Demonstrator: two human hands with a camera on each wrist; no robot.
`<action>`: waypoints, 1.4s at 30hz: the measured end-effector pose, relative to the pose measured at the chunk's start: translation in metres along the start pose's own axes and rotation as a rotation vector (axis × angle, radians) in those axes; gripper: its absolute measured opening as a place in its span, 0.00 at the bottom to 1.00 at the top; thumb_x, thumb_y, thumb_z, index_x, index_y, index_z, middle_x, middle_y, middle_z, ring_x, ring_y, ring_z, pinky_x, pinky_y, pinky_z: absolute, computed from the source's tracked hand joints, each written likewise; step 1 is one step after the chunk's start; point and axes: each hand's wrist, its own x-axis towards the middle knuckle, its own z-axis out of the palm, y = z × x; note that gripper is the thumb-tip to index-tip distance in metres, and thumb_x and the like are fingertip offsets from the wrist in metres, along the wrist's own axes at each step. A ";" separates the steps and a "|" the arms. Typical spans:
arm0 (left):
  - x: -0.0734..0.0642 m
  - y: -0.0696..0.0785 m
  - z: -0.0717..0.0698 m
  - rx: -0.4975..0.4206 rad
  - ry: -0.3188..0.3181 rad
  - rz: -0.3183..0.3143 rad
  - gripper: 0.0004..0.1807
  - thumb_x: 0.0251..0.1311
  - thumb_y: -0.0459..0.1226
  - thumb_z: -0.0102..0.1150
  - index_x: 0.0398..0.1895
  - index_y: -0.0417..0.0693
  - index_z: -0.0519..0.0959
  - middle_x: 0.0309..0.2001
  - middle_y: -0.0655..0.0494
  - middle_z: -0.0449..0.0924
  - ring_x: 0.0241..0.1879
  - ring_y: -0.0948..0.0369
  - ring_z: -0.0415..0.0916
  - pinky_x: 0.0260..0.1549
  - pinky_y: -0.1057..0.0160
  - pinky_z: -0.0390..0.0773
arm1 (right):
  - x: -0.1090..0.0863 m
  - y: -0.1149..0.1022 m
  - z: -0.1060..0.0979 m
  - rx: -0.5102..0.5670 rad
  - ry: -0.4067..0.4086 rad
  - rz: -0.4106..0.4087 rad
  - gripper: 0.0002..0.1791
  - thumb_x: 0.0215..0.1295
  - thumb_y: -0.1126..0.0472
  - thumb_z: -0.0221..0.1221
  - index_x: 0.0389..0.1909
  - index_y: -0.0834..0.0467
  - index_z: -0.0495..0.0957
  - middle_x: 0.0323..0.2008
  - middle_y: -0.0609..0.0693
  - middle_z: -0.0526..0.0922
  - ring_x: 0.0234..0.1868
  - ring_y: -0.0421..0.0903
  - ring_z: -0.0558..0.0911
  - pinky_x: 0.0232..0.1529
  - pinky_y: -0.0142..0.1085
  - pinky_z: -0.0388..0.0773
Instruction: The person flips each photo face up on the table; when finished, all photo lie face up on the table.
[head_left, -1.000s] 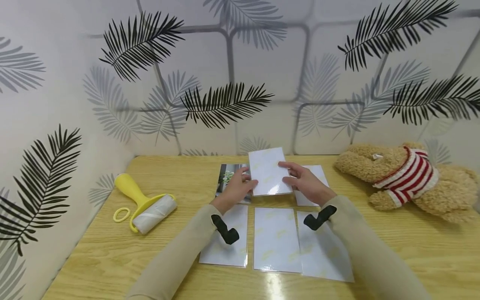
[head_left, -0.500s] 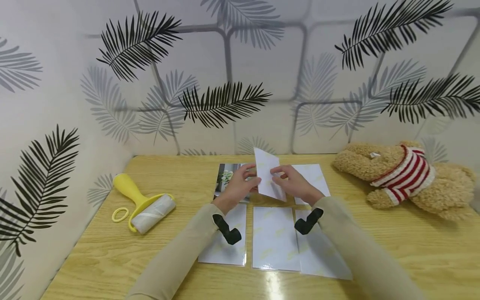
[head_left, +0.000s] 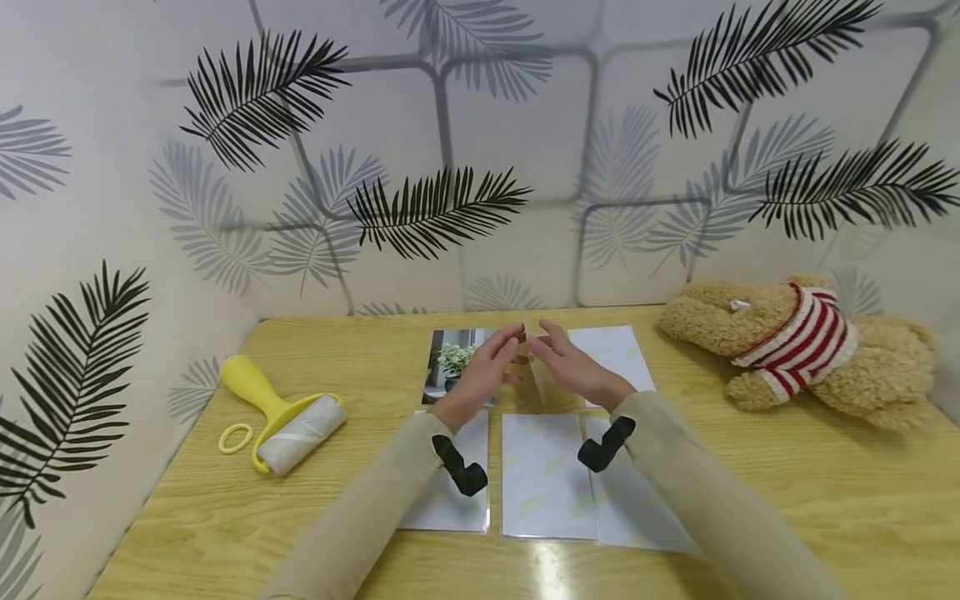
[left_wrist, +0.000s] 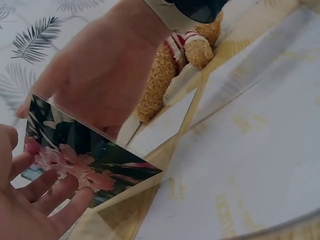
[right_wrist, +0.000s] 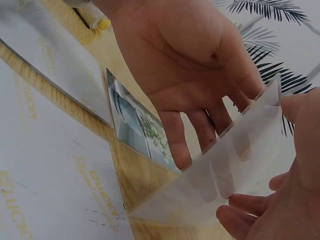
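Observation:
Between my left hand and right hand a photo print stands almost edge-on to the head view, just above the table. Its picture of pink flowers faces my left palm in the left wrist view; its white back faces my right hand in the right wrist view. The left fingers lie against the picture side, while the right thumb touches an upper corner. Behind the left hand lies a face-up photo of white flowers. A face-down print lies beyond the right hand.
Face-down prints with yellow lettering form a near row under the forearms. At left lie a yellow-handled lint roller and a yellow ring. A teddy bear in a striped sweater lies at right, against the patterned wall.
The held print has turned from its white back facing me, through a slant, to nearly edge-on. My right hand has moved left, bringing the two hands close together.

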 end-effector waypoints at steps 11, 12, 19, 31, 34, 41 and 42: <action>-0.003 -0.002 0.017 0.249 -0.069 0.098 0.27 0.72 0.38 0.48 0.72 0.54 0.61 0.71 0.52 0.61 0.63 0.50 0.68 0.55 0.51 0.75 | -0.017 -0.006 -0.019 0.039 0.068 -0.084 0.35 0.78 0.54 0.39 0.77 0.51 0.32 0.69 0.68 0.58 0.61 0.63 0.71 0.58 0.54 0.72; -0.003 -0.003 0.018 0.263 -0.075 0.118 0.27 0.71 0.37 0.50 0.72 0.53 0.62 0.71 0.51 0.61 0.62 0.50 0.69 0.55 0.51 0.75 | -0.018 -0.005 -0.021 0.024 0.082 -0.087 0.35 0.78 0.56 0.40 0.77 0.51 0.33 0.68 0.69 0.60 0.57 0.62 0.74 0.55 0.53 0.74; 0.005 -0.015 0.022 0.478 -0.099 0.248 0.21 0.63 0.32 0.60 0.59 0.40 0.75 0.69 0.46 0.63 0.58 0.50 0.72 0.53 0.54 0.76 | -0.027 0.005 -0.032 -0.211 0.166 -0.083 0.28 0.74 0.64 0.44 0.73 0.62 0.53 0.53 0.68 0.70 0.33 0.52 0.80 0.33 0.44 0.82; 0.008 -0.019 0.020 0.901 -0.177 0.242 0.14 0.60 0.32 0.61 0.49 0.40 0.82 0.59 0.44 0.76 0.60 0.48 0.71 0.60 0.51 0.69 | -0.025 0.029 -0.039 -0.527 0.203 -0.072 0.27 0.58 0.70 0.54 0.61 0.68 0.72 0.32 0.55 0.80 0.24 0.43 0.70 0.24 0.32 0.65; 0.007 -0.017 0.017 0.983 -0.200 0.203 0.16 0.61 0.35 0.61 0.51 0.43 0.82 0.61 0.47 0.74 0.63 0.48 0.69 0.61 0.47 0.67 | -0.019 0.034 -0.038 -0.555 0.212 -0.079 0.26 0.58 0.69 0.55 0.60 0.67 0.74 0.28 0.53 0.79 0.21 0.41 0.69 0.23 0.32 0.63; 0.004 -0.009 0.008 1.076 -0.261 0.106 0.21 0.64 0.37 0.56 0.61 0.46 0.76 0.68 0.49 0.68 0.68 0.49 0.63 0.65 0.42 0.60 | -0.003 0.036 -0.033 -0.611 0.177 -0.088 0.23 0.63 0.66 0.57 0.59 0.66 0.75 0.22 0.50 0.76 0.19 0.40 0.67 0.23 0.31 0.62; 0.004 -0.008 0.006 1.082 -0.270 0.092 0.22 0.64 0.36 0.55 0.62 0.46 0.75 0.68 0.49 0.67 0.69 0.49 0.62 0.66 0.41 0.58 | -0.001 0.035 -0.033 -0.617 0.171 -0.092 0.23 0.63 0.66 0.57 0.59 0.66 0.75 0.21 0.50 0.75 0.19 0.40 0.67 0.23 0.31 0.61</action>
